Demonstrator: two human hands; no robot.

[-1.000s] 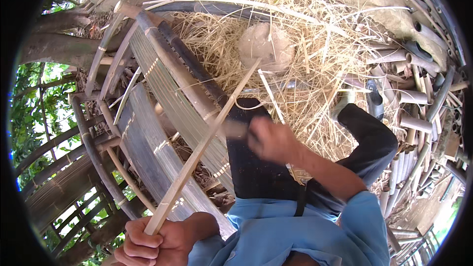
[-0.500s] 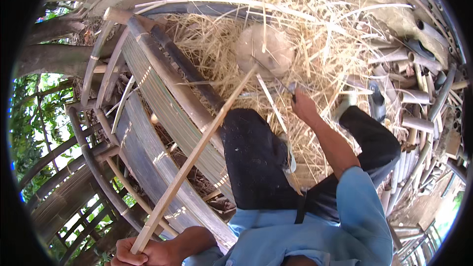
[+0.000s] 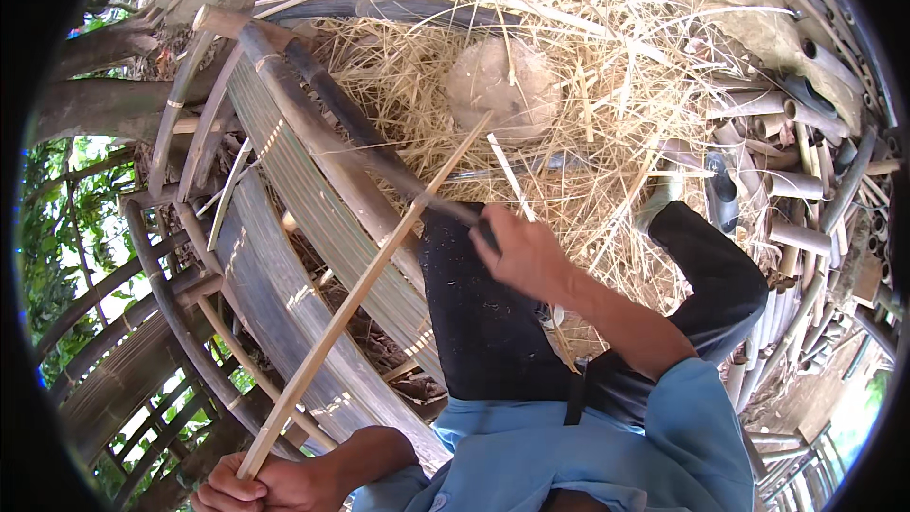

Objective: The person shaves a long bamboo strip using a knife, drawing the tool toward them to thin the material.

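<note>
At the lower left, my left hand [image 3: 270, 485] is closed round the near end of a long pale bamboo strip [image 3: 355, 294]. The strip slants up and away, its far tip lying over a round chopping block [image 3: 502, 90]. My right hand [image 3: 528, 251] grips the dark handle of a knife [image 3: 412, 182] above my bent knee. Smeared by motion, the blade points to the upper left and crosses the strip partway along; whether it touches cannot be made out.
Straw-like shavings [image 3: 607, 114] cover the ground around the block. A bamboo bench [image 3: 294, 161] with wide slats stands on my left. Cut bamboo tubes [image 3: 796, 185] are piled on the right, near a dark shoe [image 3: 722, 192]. Another thin strip [image 3: 512, 175] lies beyond my right hand.
My right hand has swung left and nearer with the knife, from beside the block to over the strip. My left hand and the strip have shifted slightly left and nearer.
</note>
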